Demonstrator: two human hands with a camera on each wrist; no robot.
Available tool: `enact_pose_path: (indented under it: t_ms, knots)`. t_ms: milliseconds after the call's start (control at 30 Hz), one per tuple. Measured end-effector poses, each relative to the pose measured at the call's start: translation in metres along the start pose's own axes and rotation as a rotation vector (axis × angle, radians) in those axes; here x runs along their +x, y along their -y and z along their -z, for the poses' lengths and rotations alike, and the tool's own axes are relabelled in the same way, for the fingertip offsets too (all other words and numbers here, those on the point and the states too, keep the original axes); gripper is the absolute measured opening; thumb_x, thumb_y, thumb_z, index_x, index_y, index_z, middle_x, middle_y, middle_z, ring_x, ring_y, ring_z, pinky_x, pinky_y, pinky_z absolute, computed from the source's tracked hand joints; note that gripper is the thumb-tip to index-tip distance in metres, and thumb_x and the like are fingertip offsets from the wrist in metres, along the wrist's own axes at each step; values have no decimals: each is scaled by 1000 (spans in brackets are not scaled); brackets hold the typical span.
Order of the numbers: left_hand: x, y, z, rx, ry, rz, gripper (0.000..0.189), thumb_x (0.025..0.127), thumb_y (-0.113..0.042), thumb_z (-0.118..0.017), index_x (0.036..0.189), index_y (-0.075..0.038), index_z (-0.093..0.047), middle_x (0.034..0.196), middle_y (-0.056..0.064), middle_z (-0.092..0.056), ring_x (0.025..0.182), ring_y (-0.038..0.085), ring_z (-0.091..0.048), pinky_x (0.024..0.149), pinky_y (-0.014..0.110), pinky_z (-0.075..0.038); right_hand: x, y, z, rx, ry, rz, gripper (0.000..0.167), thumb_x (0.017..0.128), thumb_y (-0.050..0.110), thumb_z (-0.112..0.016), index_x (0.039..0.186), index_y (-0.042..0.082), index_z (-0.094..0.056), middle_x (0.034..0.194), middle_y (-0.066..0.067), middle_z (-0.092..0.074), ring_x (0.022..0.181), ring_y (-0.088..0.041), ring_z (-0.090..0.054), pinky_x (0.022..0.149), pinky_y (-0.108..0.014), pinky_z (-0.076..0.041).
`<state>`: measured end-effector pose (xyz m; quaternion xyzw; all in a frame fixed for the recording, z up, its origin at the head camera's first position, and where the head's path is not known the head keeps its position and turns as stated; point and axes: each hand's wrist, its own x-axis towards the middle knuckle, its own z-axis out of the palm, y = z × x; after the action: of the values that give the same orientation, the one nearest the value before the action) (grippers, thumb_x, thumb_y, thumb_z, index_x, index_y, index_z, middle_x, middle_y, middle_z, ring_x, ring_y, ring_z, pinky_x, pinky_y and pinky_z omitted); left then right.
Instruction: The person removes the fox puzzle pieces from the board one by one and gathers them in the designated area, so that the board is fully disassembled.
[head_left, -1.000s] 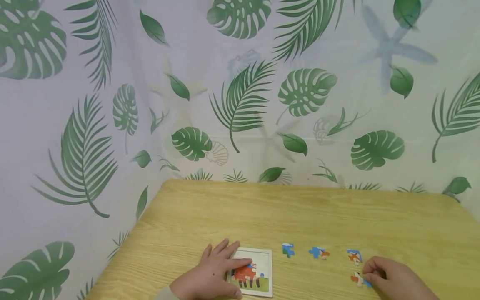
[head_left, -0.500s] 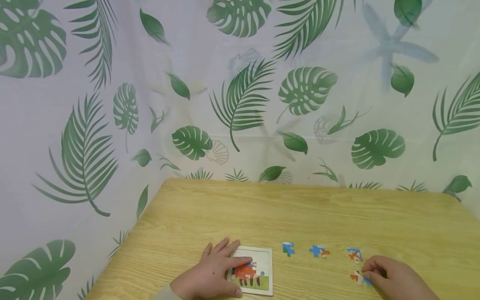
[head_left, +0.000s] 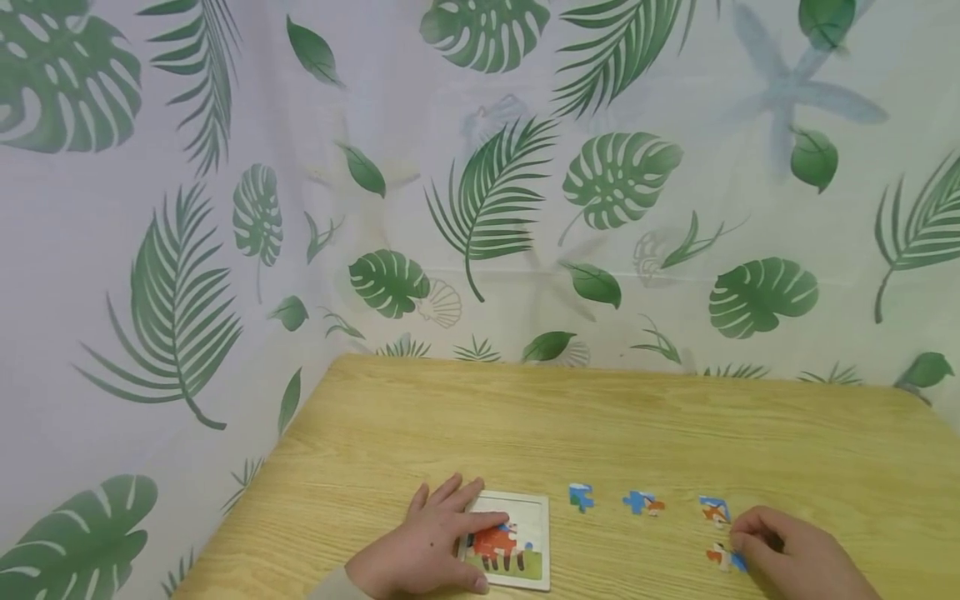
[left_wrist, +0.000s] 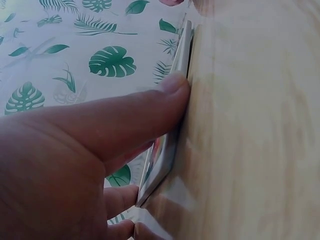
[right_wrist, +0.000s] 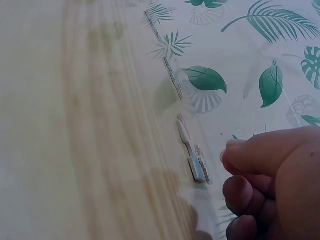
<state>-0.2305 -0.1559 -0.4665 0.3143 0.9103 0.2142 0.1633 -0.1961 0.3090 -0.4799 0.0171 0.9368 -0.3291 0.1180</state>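
Note:
My left hand [head_left: 420,542] lies spread over the left part of a small white-framed jigsaw puzzle [head_left: 543,533]. Its index finger reaches onto the picture of a red animal on green ground, and in the left wrist view the thumb [left_wrist: 172,85] touches the board's edge. On the right, my right hand [head_left: 798,554] stays beside a jigsaw piece [head_left: 720,557] in orange, white and blue, fingers loosely curled, thumb and index tips close together. Nothing shows between them in the right wrist view, where the puzzle pieces [right_wrist: 192,155] lie apart from the thumb [right_wrist: 237,150].
Above the right hand's piece is a fox-face piece [head_left: 715,510]. Farther left lie a blue and orange piece [head_left: 643,502] and a blue and green piece [head_left: 581,497]. The wooden table [head_left: 600,433] ends at a leaf-printed curtain [head_left: 517,325] behind and to the left.
The head view has shifted slightly, moving everything a little to the right in it. Both hands keep the same places beside the puzzle and the pieces.

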Motion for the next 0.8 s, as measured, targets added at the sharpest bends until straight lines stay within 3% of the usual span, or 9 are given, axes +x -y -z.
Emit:
enact_pose_path:
  t_ms: [233,333,533,800]
  knots:
    - [1,-1,-1,11,-29,2,82,80,-56,-80,152,-37,-47,166,5,-24,152,36,-13,111,73,-8,-10,29,-3,21,-51,25,29,104,40,-57,108,14,-69,86,3,-62,70,-14,-51,64,-31,-42]
    - [1,-1,-2,15,-33,0,82,79,-56,-81,152,-36,-47,166,5,-25,152,37,-14,111,73,-8,-12,44,-7,77,-42,89,26,104,35,-59,108,11,-68,83,0,-61,67,-14,-52,61,-30,-43]
    - [0,0,-1,-5,-23,-6,84,81,-55,-80,154,-33,-45,166,5,-24,152,37,-14,111,73,-8,-5,70,-22,75,-37,198,19,101,33,-63,102,15,-69,87,2,-60,73,-11,-50,63,-29,-42]
    - [2,-2,-1,26,-23,44,101,76,-60,-80,159,-22,-37,166,1,-25,153,33,-14,113,70,-9,2,108,-39,77,-26,324,16,99,33,-67,96,18,-69,83,7,-60,73,-8,-50,62,-27,-43]
